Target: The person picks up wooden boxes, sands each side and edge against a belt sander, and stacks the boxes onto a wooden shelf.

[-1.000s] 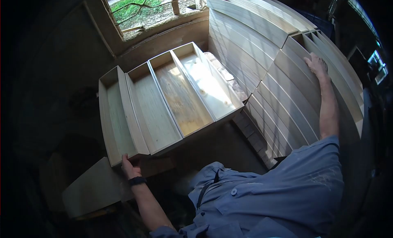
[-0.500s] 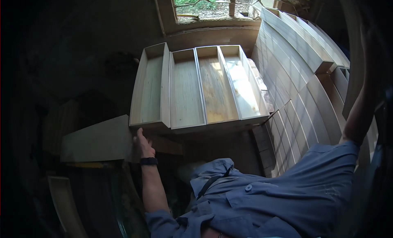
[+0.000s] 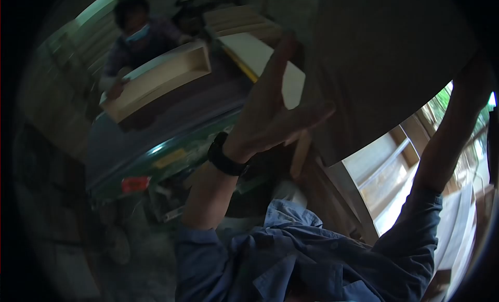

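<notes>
A broad wooden panel, dark in shadow, hangs in front of me at the upper right. My left hand, with a black band on its wrist, is raised beside the panel's left end. Its thumb and fingers are spread, and the thumb tip reaches the panel's edge; I cannot tell whether it touches. My right hand is at the panel's far right end, deep in shadow. Its fingers are hard to make out, but it appears to hold the panel up.
Across a dark machine table, a masked co-worker has both hands on an open wooden box. A pale board lies near that table's far end. Below the panel, open wooden boxes stand in bright light.
My view has swung left, from the row of boxes by the window to the machine table and co-worker. The panel has come in front of me, and my left hand has risen towards it.
</notes>
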A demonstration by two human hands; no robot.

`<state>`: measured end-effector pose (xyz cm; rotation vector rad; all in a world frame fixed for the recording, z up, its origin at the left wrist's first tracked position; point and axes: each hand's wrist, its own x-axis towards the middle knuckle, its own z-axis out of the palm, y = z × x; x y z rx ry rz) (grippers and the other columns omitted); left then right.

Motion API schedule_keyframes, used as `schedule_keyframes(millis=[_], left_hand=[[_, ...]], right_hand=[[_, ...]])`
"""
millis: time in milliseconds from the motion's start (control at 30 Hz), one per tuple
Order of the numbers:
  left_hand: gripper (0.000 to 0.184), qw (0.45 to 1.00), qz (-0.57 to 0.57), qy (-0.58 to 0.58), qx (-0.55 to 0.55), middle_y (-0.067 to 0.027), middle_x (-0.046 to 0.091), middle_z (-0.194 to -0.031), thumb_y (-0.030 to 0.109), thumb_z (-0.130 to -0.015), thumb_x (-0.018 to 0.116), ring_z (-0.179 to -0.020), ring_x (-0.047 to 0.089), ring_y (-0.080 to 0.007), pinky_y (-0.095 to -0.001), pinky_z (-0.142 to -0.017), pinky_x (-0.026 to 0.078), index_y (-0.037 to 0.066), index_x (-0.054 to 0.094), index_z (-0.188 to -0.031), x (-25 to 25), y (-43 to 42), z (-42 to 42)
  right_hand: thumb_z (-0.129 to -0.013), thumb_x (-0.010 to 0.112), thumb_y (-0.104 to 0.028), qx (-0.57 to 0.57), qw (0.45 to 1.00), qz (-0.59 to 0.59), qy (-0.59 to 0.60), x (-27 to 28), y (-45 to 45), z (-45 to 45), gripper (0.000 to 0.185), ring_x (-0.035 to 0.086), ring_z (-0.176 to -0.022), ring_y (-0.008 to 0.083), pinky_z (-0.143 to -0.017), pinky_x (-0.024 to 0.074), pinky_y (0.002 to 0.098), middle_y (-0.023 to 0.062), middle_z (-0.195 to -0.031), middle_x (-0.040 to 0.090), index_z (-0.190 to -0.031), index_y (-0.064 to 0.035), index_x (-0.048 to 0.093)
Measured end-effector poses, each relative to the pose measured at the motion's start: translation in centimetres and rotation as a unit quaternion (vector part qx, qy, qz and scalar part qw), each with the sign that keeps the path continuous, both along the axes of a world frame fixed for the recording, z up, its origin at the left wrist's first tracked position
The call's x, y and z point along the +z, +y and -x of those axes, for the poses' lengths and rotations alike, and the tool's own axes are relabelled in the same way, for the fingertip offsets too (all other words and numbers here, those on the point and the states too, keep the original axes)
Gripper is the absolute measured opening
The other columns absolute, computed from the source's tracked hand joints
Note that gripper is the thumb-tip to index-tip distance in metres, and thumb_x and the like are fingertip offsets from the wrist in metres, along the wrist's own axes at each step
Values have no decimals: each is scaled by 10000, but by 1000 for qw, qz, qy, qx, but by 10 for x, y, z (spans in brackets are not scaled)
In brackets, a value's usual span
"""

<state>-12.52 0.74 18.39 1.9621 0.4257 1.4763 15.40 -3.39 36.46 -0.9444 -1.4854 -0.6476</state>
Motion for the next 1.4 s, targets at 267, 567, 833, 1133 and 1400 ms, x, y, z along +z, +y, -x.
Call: schedule_keyframes(millis=[267, 567, 833, 1133, 1400], left_hand=[[1013, 979, 142, -69, 129, -176, 366, -1271, 426, -606, 755, -1160, 388, -249, -352, -961, 324, -47, 202, -1310, -15, -43, 148], [876, 932, 11, -102, 347, -110, 482, -1105, 588, -652, 641, -1007, 457, -175, -317, -852, 372, -46, 365, -1190, -33, -30, 193], [817, 937, 41, -147, 313, -117, 430, -1197, 552, -707, 599, -1096, 426, -205, -365, -915, 355, -18, 341, -1232, -61, 31, 233], [934, 949, 132, -108, 263, -111, 346, -1279, 685, -695, 496, -1171, 341, -216, -382, -979, 277, 16, 240, -1295, -113, 112, 236], [904, 918, 87, -153, 355, -100, 508, -1019, 716, -673, 490, -936, 470, -185, -312, -812, 369, -70, 424, -1115, -147, 148, 222]], right_hand=[[-873, 456, -324, 431, 879, 155, 131, -72, 109, 166, 368, 555, -824, 185, -679, 446, 312, 110, -940, 594, -1038, -6, 542], [-874, 455, -305, 557, 715, 353, 233, -138, 163, 282, 380, 533, -888, 155, -739, 435, 304, 93, -995, 585, -1080, 4, 535], [-857, 517, -211, 504, 718, 456, 151, -276, 184, 321, 371, 515, -954, 168, -753, 469, 320, 104, -1120, 518, -1172, -26, 450], [-818, 470, -288, 421, 792, 430, 97, -284, 260, 323, 376, 573, -904, 254, -747, 442, 320, 162, -989, 594, -1087, -28, 509], [-888, 369, -273, 443, 673, 537, 252, -314, 283, 322, 398, 538, -991, 210, -808, 425, 320, 137, -1107, 553, -1204, -44, 447]])
